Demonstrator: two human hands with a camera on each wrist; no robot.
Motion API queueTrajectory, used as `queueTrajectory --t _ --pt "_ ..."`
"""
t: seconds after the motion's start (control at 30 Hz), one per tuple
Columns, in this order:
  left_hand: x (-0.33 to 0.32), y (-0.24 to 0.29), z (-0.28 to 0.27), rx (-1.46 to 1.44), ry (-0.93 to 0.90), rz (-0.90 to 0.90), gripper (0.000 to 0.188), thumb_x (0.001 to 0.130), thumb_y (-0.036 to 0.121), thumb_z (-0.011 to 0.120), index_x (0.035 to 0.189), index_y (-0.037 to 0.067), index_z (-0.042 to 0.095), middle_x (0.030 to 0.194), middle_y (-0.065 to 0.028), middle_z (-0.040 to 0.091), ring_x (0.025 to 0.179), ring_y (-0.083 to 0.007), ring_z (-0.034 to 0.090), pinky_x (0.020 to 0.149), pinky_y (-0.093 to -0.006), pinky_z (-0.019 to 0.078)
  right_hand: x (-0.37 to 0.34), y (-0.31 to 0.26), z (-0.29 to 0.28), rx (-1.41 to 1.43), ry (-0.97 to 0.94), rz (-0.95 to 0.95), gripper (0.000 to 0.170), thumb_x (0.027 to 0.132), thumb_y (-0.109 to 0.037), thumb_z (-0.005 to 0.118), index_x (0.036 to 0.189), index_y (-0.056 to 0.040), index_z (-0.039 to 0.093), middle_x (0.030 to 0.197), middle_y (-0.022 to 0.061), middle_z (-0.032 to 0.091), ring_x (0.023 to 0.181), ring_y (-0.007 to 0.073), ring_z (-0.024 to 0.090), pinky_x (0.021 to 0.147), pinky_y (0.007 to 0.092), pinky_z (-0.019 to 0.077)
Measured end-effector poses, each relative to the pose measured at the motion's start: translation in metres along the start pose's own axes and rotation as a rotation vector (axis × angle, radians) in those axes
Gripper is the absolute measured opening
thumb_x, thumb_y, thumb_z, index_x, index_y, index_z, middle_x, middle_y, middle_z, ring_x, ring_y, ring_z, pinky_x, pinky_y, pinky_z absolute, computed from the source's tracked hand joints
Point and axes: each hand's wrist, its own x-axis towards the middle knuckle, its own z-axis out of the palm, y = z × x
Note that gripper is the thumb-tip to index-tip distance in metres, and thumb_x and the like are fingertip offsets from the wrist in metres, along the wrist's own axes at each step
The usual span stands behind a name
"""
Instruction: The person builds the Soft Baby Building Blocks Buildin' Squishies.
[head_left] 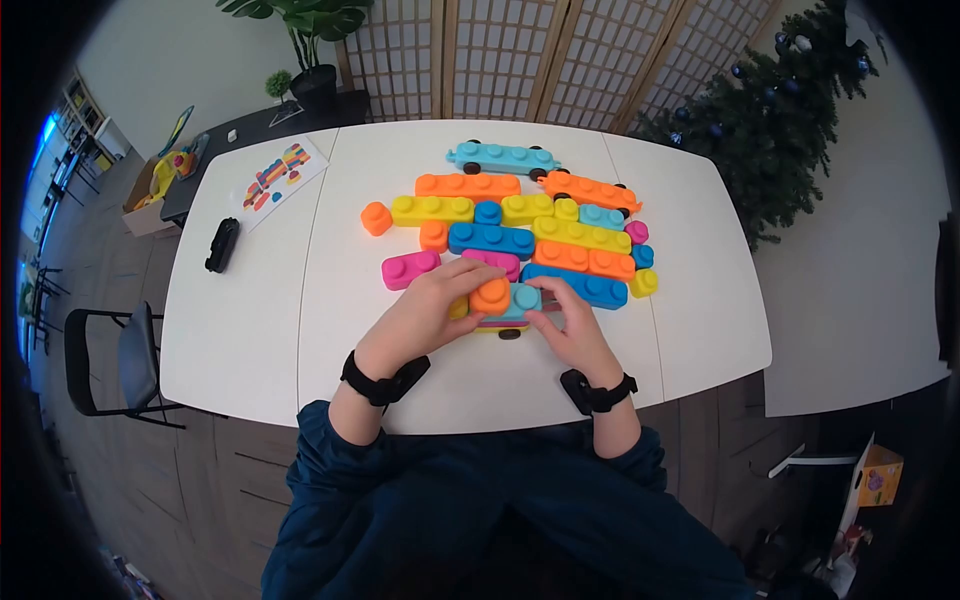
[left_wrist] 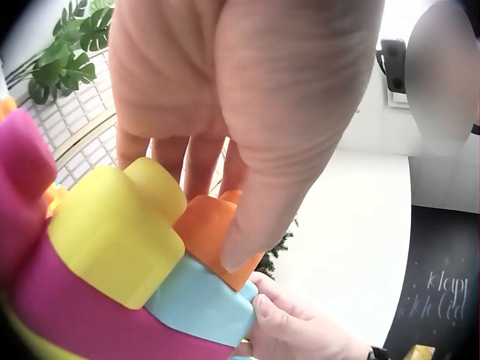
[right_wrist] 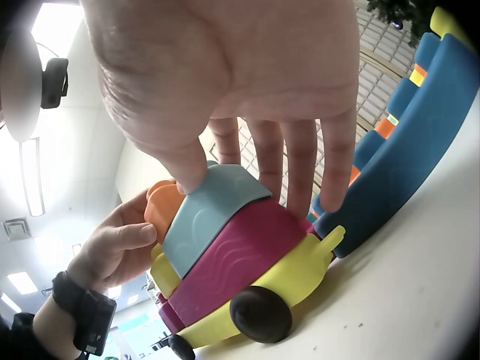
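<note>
Head view, frame centre: left hand pinching orange block, right hand gripping light-blue block, we should press squarely.

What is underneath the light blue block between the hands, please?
A magenta block, on a yellow wheeled base. The light blue block covers the surface beneath it, which cannot be seen.

I see a lattice screen behind the bench, a chair at its left and a tree at its far right.
</note>
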Motion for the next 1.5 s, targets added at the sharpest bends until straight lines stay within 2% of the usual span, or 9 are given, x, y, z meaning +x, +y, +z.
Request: queueTrajectory --t 0.2,0.27,0.4,0.5,0.7,0.83,1.03,1.13,1.5 --pt "-0.005 0.003 -0.005 0.124 0.062 0.027 0.062 0.080 0.008 0.081 0.138 0.012 0.060 0.126 -0.0139 0.065 0.119 -0.0364 0.061 0.103 -0.0424 0.0505 0.001 0.001 0.000 0.020 -0.005 0.000 0.041 0.094 -0.015 0.073 0.131 -0.0069 0.057 0.121 0.0118 0.064 0.106 0.0264 0.066 0.092 0.0352 0.0532" --pt "-0.006 0.005 -0.028 -0.001 0.060 -0.148 0.062 0.082 0.013 0.082 0.139 0.009 0.059 0.126 -0.0158 0.065 0.117 -0.0366 0.062 0.101 -0.0422 0.0504 0.001 0.001 0.000 0.023 -0.010 -0.003 0.041 0.094 -0.015 0.072 0.131 -0.0069 0.057 0.121 0.0118 0.064 0.106 0.0263 0.066 0.092 0.0353 0.0532" --pt "-0.009 -0.080 -0.058 0.422 0.409 -0.183 0.059 0.082 0.022 0.084 0.133 0.002 0.059 0.122 -0.0191 0.067 0.113 -0.0353 0.065 0.096 -0.0432 0.0520 0.000 0.001 -0.001 0.014 -0.009 0.007 0.040 0.095 -0.015 0.072 0.131 -0.0070 0.057 0.121 0.0117 0.064 0.106 0.0262 0.066 0.092 0.0355 0.0529" --pt "-0.006 -0.137 -0.065 0.510 0.434 -0.455 0.056 0.083 0.024 0.083 0.129 0.003 0.060 0.120 -0.0200 0.067 0.110 -0.0359 0.066 0.093 -0.0431 0.0530 0.000 0.002 0.000 0.013 -0.010 0.003 0.040 0.095 -0.015 0.071 0.131 -0.0071 0.057 0.121 0.0115 0.064 0.106 0.0260 0.065 0.092 0.0355 0.0528" --pt "0.003 -0.180 -0.061 0.507 0.339 -0.457 0.049 0.083 0.021 0.082 0.123 0.002 0.061 0.115 -0.0198 0.068 0.106 -0.0377 0.065 0.089 -0.0446 0.0537 0.000 0.000 -0.001 0.017 -0.006 0.013 0.039 0.095 -0.014 0.071 0.131 -0.0070 0.057 0.120 0.0112 0.064 0.106 0.0260 0.065 0.092 0.0354 0.0529" --pt "0.008 -0.155 -0.067 0.589 0.325 -0.362 0.045 0.083 0.017 0.081 0.122 0.004 0.061 0.117 -0.0171 0.067 0.106 -0.0373 0.065 0.088 -0.0433 0.0544 -0.002 -0.001 -0.003 0.011 -0.015 0.019 0.039 0.095 -0.014 0.071 0.131 -0.0066 0.057 0.124 0.0122 0.064 0.110 0.0274 0.065 0.094 0.0362 0.0530" --pt "0.021 -0.055 -0.065 0.144 0.374 -0.071 0.044 0.087 0.014 0.080 0.125 0.001 0.062 0.119 -0.0114 0.068 0.108 -0.0259 0.068 0.095 -0.0365 0.0537 0.002 -0.010 -0.012 -0.121 0.015 -0.071 0.045 0.093 -0.014 0.073 0.134 -0.0052 0.057 0.135 0.0150 0.061 0.122 0.0325 0.062 0.101 0.0380 0.0500" --pt "0.025 -0.017 -0.053 0.040 0.202 0.008 0.045 0.086 0.014 0.081 0.125 0.002 0.062 0.119 -0.0125 0.068 0.108 -0.0278 0.067 0.095 -0.0359 0.0531 0.014 -0.033 -0.019 -0.075 0.068 -0.118 0.051 0.093 -0.014 0.073 0.139 -0.0046 0.055 0.137 0.0168 0.060 0.125 0.0329 0.060 0.105 0.0382 0.0476" --pt "0.025 0.025 -0.015 0.001 0.158 0.130 0.052 0.083 0.015 0.082 0.129 0.004 0.062 0.124 -0.0140 0.067 0.113 -0.0340 0.064 0.097 -0.0385 0.0517 0.033 -0.052 -0.019 -0.029 0.095 -0.256 0.054 0.088 -0.006 0.076 0.139 -0.0041 0.057 0.135 0.0160 0.062 0.122 0.0315 0.062 0.105 0.0371 0.0481"
